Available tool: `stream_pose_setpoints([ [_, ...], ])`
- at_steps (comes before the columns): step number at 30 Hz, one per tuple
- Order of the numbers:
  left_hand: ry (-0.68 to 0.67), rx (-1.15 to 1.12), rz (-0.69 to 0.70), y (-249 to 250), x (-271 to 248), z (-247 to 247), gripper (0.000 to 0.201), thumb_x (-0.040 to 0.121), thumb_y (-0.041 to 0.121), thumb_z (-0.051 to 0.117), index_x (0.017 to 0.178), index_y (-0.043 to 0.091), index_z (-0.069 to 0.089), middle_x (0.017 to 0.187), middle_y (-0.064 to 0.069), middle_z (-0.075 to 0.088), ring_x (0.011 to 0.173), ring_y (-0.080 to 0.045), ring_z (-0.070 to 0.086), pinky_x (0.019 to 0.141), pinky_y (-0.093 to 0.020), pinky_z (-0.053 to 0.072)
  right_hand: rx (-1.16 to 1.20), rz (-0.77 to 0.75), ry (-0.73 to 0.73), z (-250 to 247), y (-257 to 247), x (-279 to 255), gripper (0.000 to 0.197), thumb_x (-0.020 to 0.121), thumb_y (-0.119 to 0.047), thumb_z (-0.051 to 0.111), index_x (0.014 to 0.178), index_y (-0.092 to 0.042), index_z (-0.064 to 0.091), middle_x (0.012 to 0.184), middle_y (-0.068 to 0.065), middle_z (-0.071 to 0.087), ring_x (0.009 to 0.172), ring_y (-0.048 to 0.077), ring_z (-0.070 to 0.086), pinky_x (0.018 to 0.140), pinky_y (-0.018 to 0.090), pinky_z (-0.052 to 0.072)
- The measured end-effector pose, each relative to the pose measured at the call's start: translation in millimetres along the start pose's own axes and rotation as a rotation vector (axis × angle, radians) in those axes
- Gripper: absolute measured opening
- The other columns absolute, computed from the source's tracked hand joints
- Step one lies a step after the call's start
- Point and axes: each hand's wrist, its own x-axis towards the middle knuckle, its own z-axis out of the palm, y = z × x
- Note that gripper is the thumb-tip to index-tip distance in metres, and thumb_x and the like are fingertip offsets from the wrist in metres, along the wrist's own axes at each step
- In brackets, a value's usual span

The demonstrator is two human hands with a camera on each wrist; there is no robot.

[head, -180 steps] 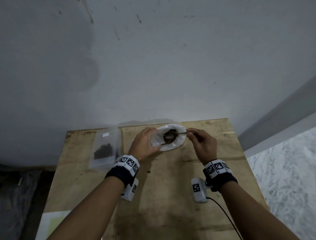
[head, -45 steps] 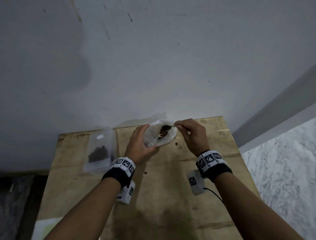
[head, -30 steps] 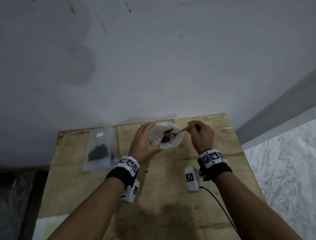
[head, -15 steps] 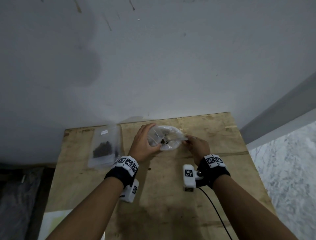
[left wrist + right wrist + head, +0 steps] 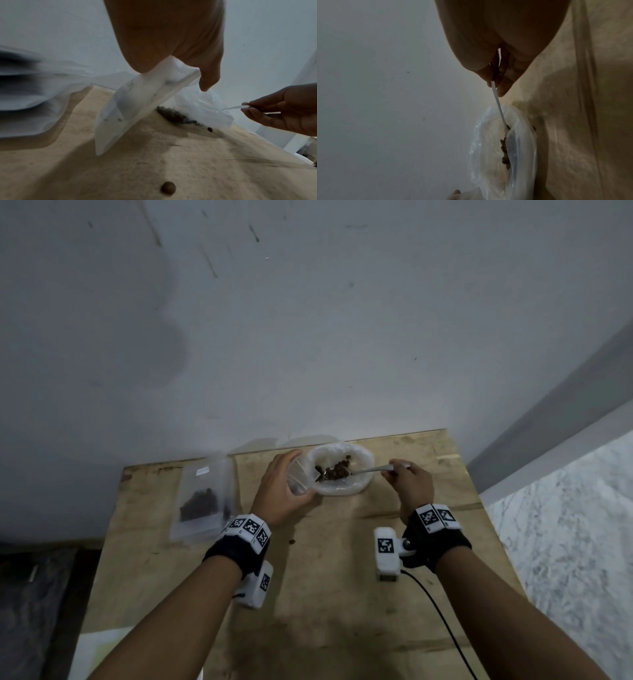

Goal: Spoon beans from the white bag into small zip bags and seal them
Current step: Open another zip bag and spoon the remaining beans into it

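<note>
The white bag (image 5: 356,462) lies open at the table's far edge, with brown beans (image 5: 337,470) in it. My left hand (image 5: 281,491) holds a small clear zip bag (image 5: 298,479) upright beside the white bag's left rim; in the left wrist view the zip bag (image 5: 137,102) hangs from my fingers (image 5: 208,79). My right hand (image 5: 409,482) pinches a metal spoon (image 5: 363,471) by its handle. The spoon's bowl, loaded with beans, sits over the white bag near the zip bag's mouth. In the right wrist view the spoon (image 5: 499,108) reaches down into the white bag (image 5: 489,155).
Filled clear zip bags (image 5: 203,498) lie flat at the table's far left. Loose beans (image 5: 168,188) are scattered on the wooden table (image 5: 325,594). A grey wall stands right behind the table. A cable (image 5: 442,621) trails from my right wrist camera.
My right hand has drawn back to the right and lifted the spoon, now loaded with beans, over the white bag. The left hand keeps the zip bag in place.
</note>
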Motion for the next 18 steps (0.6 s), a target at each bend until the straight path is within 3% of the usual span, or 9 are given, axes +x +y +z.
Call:
stream_pose_setpoints([
  [4, 0.024, -0.026, 0.009, 5, -2, 1, 0.080, 0.071, 0.026, 0.086, 0.140, 0.023, 0.046, 0.140, 0.004, 0.050, 0.124, -0.012, 0.048, 0.105, -0.036, 0.043, -0.042, 0.004, 0.035, -8, -6, 2, 0.014, 0.091, -0.011, 0.059, 0.092, -0.013, 0.073, 0.088, 0.004, 0.074, 0.074, 0.011, 0.067, 0.080, 0.027, 0.056],
  [7, 0.030, -0.035, 0.027, 10, -3, 2, 0.080, 0.070, 0.026, 0.087, 0.140, 0.022, 0.047, 0.140, 0.005, 0.051, 0.123, -0.010, 0.048, 0.104, -0.030, 0.041, -0.096, 0.009, 0.093, -15, -5, -2, 0.017, 0.089, -0.021, 0.056, 0.090, -0.026, 0.073, 0.096, 0.004, 0.073, 0.091, 0.023, 0.066, 0.093, 0.040, 0.053],
  [10, 0.024, -0.042, 0.024, 12, -5, 5, 0.081, 0.070, 0.028, 0.087, 0.140, 0.023, 0.047, 0.140, 0.006, 0.050, 0.125, -0.010, 0.048, 0.101, -0.026, 0.039, -0.086, 0.051, 0.097, -20, 0, -4, 0.015, 0.084, -0.027, 0.058, 0.082, -0.029, 0.073, 0.091, -0.001, 0.076, 0.096, 0.025, 0.069, 0.095, 0.046, 0.053],
  [15, 0.008, -0.052, 0.012, 13, -6, 8, 0.080, 0.071, 0.026, 0.088, 0.140, 0.026, 0.046, 0.141, 0.008, 0.049, 0.126, -0.008, 0.047, 0.101, -0.025, 0.038, 0.010, 0.121, 0.123, -28, -4, -11, 0.022, 0.089, -0.020, 0.056, 0.101, -0.022, 0.075, 0.076, -0.003, 0.074, 0.085, 0.017, 0.069, 0.094, 0.041, 0.054],
  [18, 0.002, -0.047, 0.012, 13, -5, 11, 0.081, 0.071, 0.027, 0.088, 0.140, 0.025, 0.046, 0.140, 0.011, 0.048, 0.126, -0.006, 0.046, 0.101, -0.024, 0.036, 0.030, 0.102, 0.145, -32, -9, -13, 0.024, 0.092, -0.012, 0.054, 0.105, -0.017, 0.074, 0.076, -0.007, 0.069, 0.074, 0.006, 0.067, 0.088, 0.031, 0.054],
])
